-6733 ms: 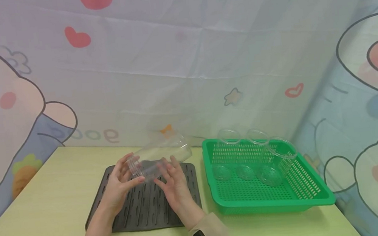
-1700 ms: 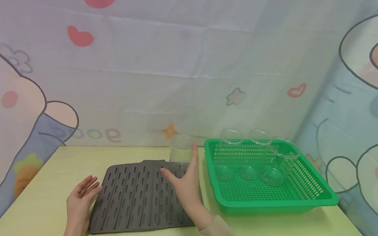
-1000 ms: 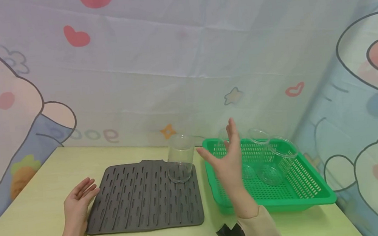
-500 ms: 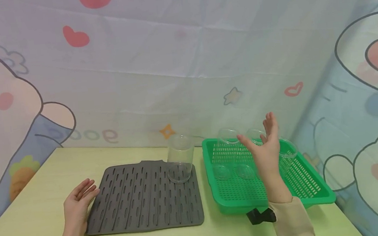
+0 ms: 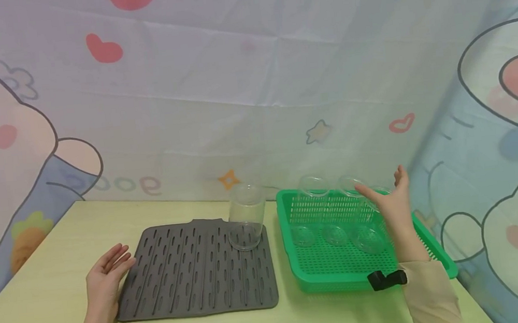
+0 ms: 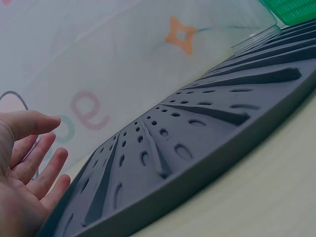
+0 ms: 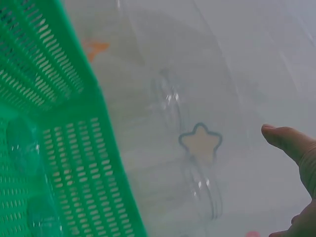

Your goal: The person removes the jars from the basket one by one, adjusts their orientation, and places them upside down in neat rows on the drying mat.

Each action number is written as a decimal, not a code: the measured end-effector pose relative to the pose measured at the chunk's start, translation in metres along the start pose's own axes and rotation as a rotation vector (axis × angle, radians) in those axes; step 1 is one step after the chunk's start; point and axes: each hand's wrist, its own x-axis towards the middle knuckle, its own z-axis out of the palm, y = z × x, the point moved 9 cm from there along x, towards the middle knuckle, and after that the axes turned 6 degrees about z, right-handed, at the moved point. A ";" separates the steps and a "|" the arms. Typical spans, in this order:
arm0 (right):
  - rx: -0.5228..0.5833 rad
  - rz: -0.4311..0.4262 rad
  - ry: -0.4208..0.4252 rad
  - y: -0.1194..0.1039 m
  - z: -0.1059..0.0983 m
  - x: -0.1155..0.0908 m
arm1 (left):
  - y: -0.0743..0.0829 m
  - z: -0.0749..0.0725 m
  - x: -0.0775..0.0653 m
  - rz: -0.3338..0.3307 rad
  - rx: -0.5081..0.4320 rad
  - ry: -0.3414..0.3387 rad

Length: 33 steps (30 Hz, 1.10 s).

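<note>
A clear jar stands on the grey slotted drying mat, near its back right corner; in the left wrist view its ringed end is down on the mat. Three more clear jars stand in the green basket, their round rims above its back wall. My right hand is over the basket's right side beside the rightmost jar, thumb and fingers spread wide, partly covering that jar's rim. Beside the mat's left edge, my left hand lies with loosely bent fingers, holding nothing.
The pale yellow table extends left of and in front of the mat. A printed cloth backdrop hangs close behind the table. The basket's raised walls surround the jars in it.
The jar, earlier in both hands, now stands on the mat. My right hand has let go of it and moved right over the basket; my left hand withdrew to the mat's left edge.
</note>
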 end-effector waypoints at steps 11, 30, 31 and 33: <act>-0.208 0.085 -0.036 0.038 -0.026 0.027 | 0.002 0.002 -0.001 0.022 -0.009 -0.008; -0.238 0.318 -0.327 0.098 -0.034 0.041 | 0.000 0.001 0.000 0.017 -0.042 -0.012; -0.233 0.323 -0.340 0.100 -0.034 0.041 | 0.000 0.001 0.000 0.014 -0.043 -0.012; -0.237 0.335 -0.365 0.104 -0.033 0.041 | 0.000 0.001 0.000 0.010 -0.039 -0.010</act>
